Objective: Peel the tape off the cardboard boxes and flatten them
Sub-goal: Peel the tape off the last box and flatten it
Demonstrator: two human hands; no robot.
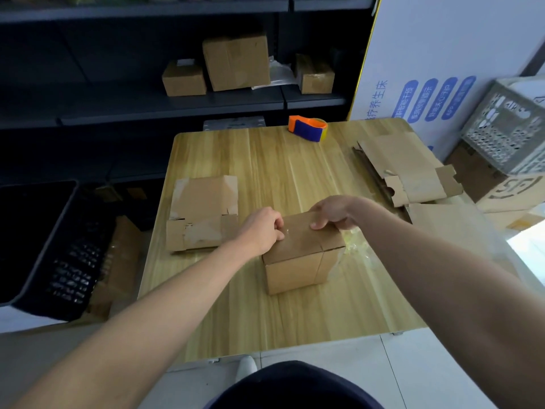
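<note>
Firstly, left hand (262,231): fingers curled tight, pinching clear tape (283,230) at the left edge of the box top.
Right hand (333,212): narrow grip on the box's far right top edge, thumb pressed on top.
Box (300,252): one, upright and closed, on the table (265,160), near centre.
Opened box (203,214): one, lying low at the left, just beside the left hand.
Flat cardboard (410,169): a pile at the far right edge; sheet count could not be told.
Shelf boxes (237,62): three, far behind the table.
Dispenser (308,128): one, at the far edge.
</note>
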